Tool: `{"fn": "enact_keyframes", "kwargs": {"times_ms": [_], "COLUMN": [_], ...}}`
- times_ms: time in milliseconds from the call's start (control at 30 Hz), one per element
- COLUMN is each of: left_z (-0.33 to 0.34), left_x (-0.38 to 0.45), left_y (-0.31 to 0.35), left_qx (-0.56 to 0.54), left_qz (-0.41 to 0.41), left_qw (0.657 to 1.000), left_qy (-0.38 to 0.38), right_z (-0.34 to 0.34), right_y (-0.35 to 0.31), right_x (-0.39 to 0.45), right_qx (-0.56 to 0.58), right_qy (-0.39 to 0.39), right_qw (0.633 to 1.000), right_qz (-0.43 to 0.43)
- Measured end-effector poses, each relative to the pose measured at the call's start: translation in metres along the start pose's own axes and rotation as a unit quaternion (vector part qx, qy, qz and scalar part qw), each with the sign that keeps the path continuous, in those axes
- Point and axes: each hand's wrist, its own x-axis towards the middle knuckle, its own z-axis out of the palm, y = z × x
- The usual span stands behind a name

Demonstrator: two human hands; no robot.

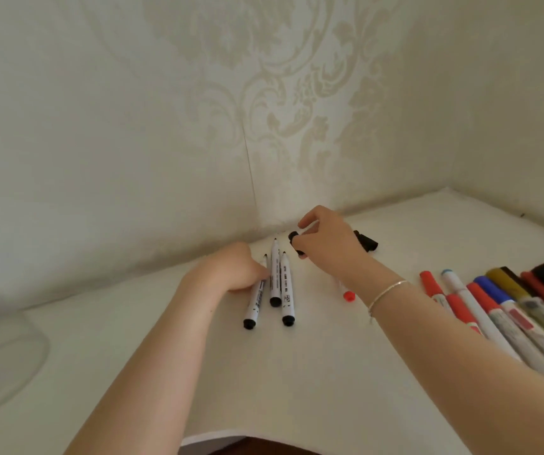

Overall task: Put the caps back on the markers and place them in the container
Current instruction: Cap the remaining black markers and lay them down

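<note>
Right hand pinches a black cap. Left hand grips one uncapped marker; two more markers lie between the hands. Clear container sits far left of the left hand.

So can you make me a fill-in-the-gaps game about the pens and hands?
1. ____ uncapped white markers lie side by side.
2. The right hand pinches a ____ cap.
3. The left hand touches the ____ of those markers.
4. The capped markers lie on the table's ____ side.

Missing words: three; black; leftmost; right
</note>
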Motion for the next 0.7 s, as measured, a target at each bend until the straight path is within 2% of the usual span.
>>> {"fn": "enact_keyframes", "kwargs": {"times_ms": [133,300,400,467,567,700], "left_z": [0.005,0.012,0.016,0.018,0.023,0.025], "left_x": [0.003,0.003,0.002,0.001,-0.002,-0.001], "left_y": [-0.004,-0.003,0.002,0.008,0.015,0.015], "left_qx": [-0.023,-0.078,-0.116,-0.183,-0.254,-0.288], "left_qz": [-0.001,0.015,0.066,0.106,0.163,0.21], "left_qw": [1.0,0.993,0.982,0.965,0.938,0.918], "left_qy": [0.01,0.082,0.134,0.156,0.17,0.173], "right_z": [0.01,0.019,0.018,0.014,0.001,-0.014], "right_y": [0.004,0.004,0.003,0.004,0.007,0.012], "right_x": [-0.006,0.001,0.006,0.009,0.009,0.006], "right_qx": [0.033,0.086,0.108,0.133,0.172,0.244], "right_qy": [0.036,0.082,0.11,0.144,0.196,0.201], "right_qw": [0.999,0.992,0.987,0.98,0.965,0.949], "right_qz": [-0.01,-0.032,-0.035,-0.031,-0.02,0.0]}}
